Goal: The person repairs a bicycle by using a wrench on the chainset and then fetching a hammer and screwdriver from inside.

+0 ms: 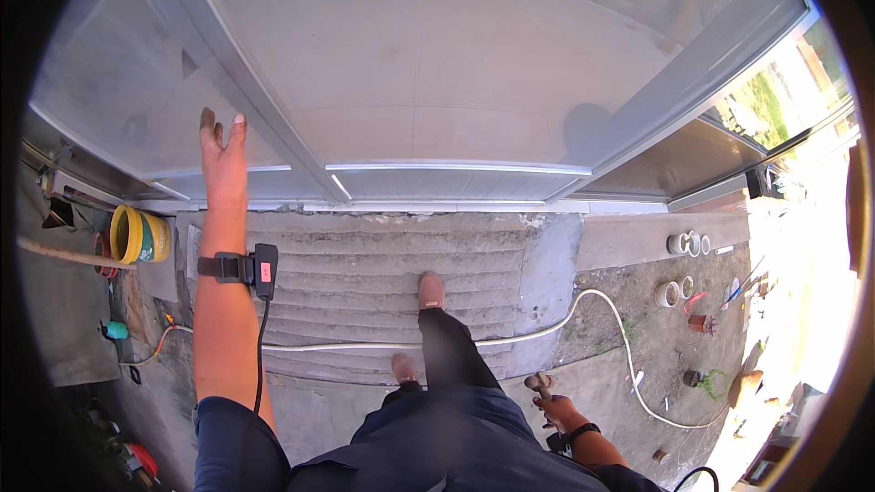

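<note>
My left hand (222,148) is raised on an outstretched arm before the glazed door (410,82). Its fingers are apart and nothing is in them; whether they touch the pane I cannot tell. Low at the right, my right hand (561,413) is closed round the handle of what looks like a hammer (540,383), its head sticking out past my fingers. A strap with a small black device (264,271) sits on my left forearm, its cable running down the arm.
Ridged concrete steps (365,260) lead up to the door. A pale hose (365,346) crosses them by my feet and curls to the right. Yellow buckets (137,234) stand at the left; several pots, including a white one (667,293), are at the right.
</note>
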`<state>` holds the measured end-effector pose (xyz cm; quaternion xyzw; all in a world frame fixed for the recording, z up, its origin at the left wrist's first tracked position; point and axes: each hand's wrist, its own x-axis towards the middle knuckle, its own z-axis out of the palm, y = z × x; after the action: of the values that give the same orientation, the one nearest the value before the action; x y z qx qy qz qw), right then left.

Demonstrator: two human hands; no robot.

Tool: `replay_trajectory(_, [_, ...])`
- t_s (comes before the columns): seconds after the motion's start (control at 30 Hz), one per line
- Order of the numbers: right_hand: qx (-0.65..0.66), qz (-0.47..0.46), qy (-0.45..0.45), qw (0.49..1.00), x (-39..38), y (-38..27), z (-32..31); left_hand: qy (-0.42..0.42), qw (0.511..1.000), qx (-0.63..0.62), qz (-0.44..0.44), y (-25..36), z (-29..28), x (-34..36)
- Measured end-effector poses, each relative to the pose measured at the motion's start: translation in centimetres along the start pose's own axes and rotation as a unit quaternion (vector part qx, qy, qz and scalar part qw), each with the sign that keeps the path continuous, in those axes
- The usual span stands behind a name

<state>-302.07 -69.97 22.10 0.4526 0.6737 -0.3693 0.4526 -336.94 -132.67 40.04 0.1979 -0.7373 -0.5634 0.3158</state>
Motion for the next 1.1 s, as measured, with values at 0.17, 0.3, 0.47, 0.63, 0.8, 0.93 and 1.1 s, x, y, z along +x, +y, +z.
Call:
replay_trajectory(0.17, [-0.126,-0.041,-0.025,0.991,-0.8,-12.2,-3.7,-0.002,0.993,-0.103,-0.063,0.6,3.0,2.3])
replay_trajectory(0.3, [-0.237,-0.121,-0.02,0.964,-1.6,-21.2,-7.0,0.039,0.988,-0.088,-0.124,-0.8,3.1,4.2])
replay_trajectory(0.47, [-0.275,-0.147,0.009,0.95,-4.7,-31.7,-8.3,0.076,0.99,-0.063,-0.105,-2.0,-0.2,4.2])
replay_trajectory(0.63, [-0.629,-0.493,0.005,0.601,4.3,-33.6,-8.6,0.073,0.978,0.058,-0.187,3.1,-2.8,-1.3])
replay_trajectory(0.8, [-0.494,-0.318,-0.043,0.808,-2.2,-42.8,-1.1,0.195,0.946,0.126,-0.226,5.4,-14.9,-12.9])
replay_trajectory(0.93, [-0.556,-0.368,-0.076,0.741,-8.6,-48.0,5.1,0.343,0.868,0.123,-0.337,5.6,-20.9,-18.7])
replay_trajectory(1.1, [-0.576,-0.38,-0.142,0.709,-12.2,-52.6,12.8,0.558,0.731,0.084,-0.383,1.8,-26.1,-21.8])
